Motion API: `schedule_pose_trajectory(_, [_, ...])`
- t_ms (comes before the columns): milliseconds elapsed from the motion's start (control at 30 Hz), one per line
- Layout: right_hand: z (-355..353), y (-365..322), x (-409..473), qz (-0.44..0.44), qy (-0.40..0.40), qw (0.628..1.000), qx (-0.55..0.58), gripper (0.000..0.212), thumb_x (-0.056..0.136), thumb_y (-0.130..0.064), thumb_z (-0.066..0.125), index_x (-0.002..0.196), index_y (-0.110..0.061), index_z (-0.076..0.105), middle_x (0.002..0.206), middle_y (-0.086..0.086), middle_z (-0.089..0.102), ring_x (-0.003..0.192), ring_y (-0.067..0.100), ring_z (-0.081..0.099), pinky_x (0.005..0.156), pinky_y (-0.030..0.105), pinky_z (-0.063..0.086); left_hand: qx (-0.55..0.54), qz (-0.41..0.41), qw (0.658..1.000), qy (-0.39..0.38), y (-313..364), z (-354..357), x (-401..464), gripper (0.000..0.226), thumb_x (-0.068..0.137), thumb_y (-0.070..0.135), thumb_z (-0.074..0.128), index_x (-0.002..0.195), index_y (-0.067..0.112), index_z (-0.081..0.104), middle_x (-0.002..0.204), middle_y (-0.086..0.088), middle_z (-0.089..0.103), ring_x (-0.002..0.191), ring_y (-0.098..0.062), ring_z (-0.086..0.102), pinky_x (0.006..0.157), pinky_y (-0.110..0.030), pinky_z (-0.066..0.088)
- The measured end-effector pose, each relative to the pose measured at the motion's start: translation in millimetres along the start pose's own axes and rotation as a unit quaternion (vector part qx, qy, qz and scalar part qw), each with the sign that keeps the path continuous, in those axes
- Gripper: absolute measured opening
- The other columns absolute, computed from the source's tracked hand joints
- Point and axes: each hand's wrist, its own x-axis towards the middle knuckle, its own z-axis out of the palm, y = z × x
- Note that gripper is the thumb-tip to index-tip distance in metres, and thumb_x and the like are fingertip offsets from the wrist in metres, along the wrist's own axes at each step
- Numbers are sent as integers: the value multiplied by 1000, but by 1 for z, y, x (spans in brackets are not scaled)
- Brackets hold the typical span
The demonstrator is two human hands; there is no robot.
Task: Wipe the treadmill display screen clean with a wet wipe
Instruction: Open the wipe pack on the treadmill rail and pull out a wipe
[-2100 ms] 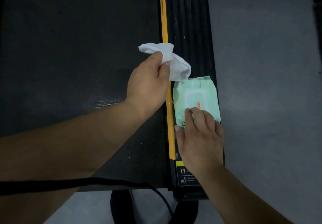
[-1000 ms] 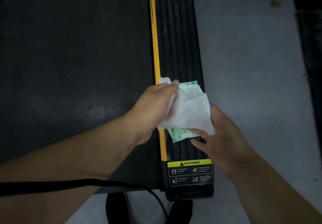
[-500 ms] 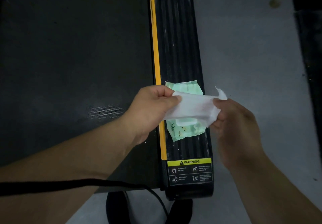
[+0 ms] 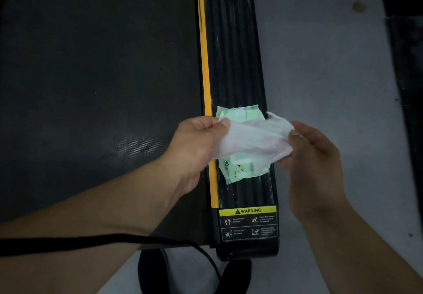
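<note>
Wipe (image 4: 254, 142) pinched taut between left hand (image 4: 194, 142) and right hand (image 4: 313, 156); green pack (image 4: 240, 167) just beneath, on rail (image 4: 231, 53).

Wet wipe (image 4: 254, 143) covered the middle of the green wipe pack (image 4: 240, 112); only its top edge and lower left corner showed, print there mostly unreadable past "80". Fine print on the warning label (image 4: 248, 221) was too small to read. Treadmill belt (image 4: 91, 76) ran off the top and left of the frame, side rail (image 4: 231, 41) off the top. Both forearms were cut at the bottom edge. Black strap (image 4: 91, 241) at lower left was cropped, ends out of view. Left hand (image 4: 196, 145) fingertips were hidden behind the wipe.
</note>
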Motion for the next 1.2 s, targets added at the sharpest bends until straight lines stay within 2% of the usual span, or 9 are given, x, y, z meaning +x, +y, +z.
schedule_pose_trajectory(167, [-5, 1, 3, -24, -23, 999, -8, 33, 104, -14, 52, 133, -28, 58, 67, -18, 63, 66, 1, 61, 62, 19, 51, 81, 111, 990, -41, 2, -5, -1, 56, 101, 21, 63, 150, 40, 43, 106, -10, 76, 102, -13, 73, 93, -25, 55])
schedule_pose_trajectory(300, [-8, -8, 3, -101, -103, 983, -110, 39, 91, 5, 65, 109, -28, 69, 89, -10, 71, 72, -1, 66, 61, 14, 50, 230, 185, 954, -54, 3, -12, -2, 45, 93, 14, 74, 135, 25, 65, 119, 10, 73, 107, 0, 68, 98, -31, 57])
schedule_pose_trajectory(400, [-13, -4, 7, -151, -91, 956, -235, 37, 87, 0, 70, 102, -34, 72, 87, -12, 71, 68, 2, 61, 59, 14, 46, 303, 240, 922, 2, 4, -16, -1, 26, 92, 20, 75, 117, 26, 76, 106, 13, 76, 96, 0, 70, 88, -37, 60])
schedule_pose_trajectory(667, [-16, -6, 11, -171, -54, 961, -211, 28, 89, -9, 73, 88, -37, 74, 86, -16, 75, 75, 6, 68, 71, 29, 53, 300, 290, 907, 59, 7, -15, -4, 13, 91, 18, 73, 99, 26, 79, 92, 15, 76, 82, -5, 72, 74, -39, 62])
schedule_pose_trajectory(800, [-18, -10, 14, -133, -69, 980, -128, 24, 90, -5, 73, 89, -29, 76, 80, -12, 76, 64, 0, 65, 56, 12, 45, 269, 265, 925, 47, 10, -18, -3, 8, 90, 17, 76, 92, 24, 79, 86, 10, 76, 79, -11, 72, 73, -41, 61])
schedule_pose_trajectory(900, [-21, -9, 17, -109, -81, 982, -129, 11, 94, -15, 70, 89, -21, 77, 95, -2, 74, 73, 5, 64, 58, 11, 45, 194, 195, 961, 3, 17, -18, -4, 2, 89, 14, 76, 89, 16, 77, 93, -1, 75, 87, -16, 71, 79, -33, 60])
schedule_pose_trajectory(967, [-22, -12, 15, -66, -107, 989, -78, 14, 96, -14, 65, 88, -16, 76, 93, 1, 72, 76, 7, 65, 60, 13, 49, 138, 134, 981, -34, 23, -17, -5, 6, 91, 13, 72, 93, 8, 75, 100, -8, 75, 92, -16, 69, 82, -28, 56])
schedule_pose_trajectory(1100, [-19, -18, 13, -15, -127, 991, -30, 24, 99, -20, 61, 79, -18, 74, 84, -1, 72, 86, 17, 69, 74, 33, 53, 67, 50, 993, -83, 29, -14, -7, 9, 95, 15, 63, 94, 8, 69, 103, -13, 72, 109, -28, 65, 109, -45, 47])
schedule_pose_trajectory(1200, [-16, -19, 12, -13, -91, 996, -19, 20, 100, -24, 63, 86, -12, 71, 85, 0, 70, 85, 17, 67, 75, 36, 53, 23, 22, 996, -86, 30, -12, -8, 15, 97, 20, 60, 101, 9, 69, 113, -18, 72, 120, -38, 62, 113, -50, 44])
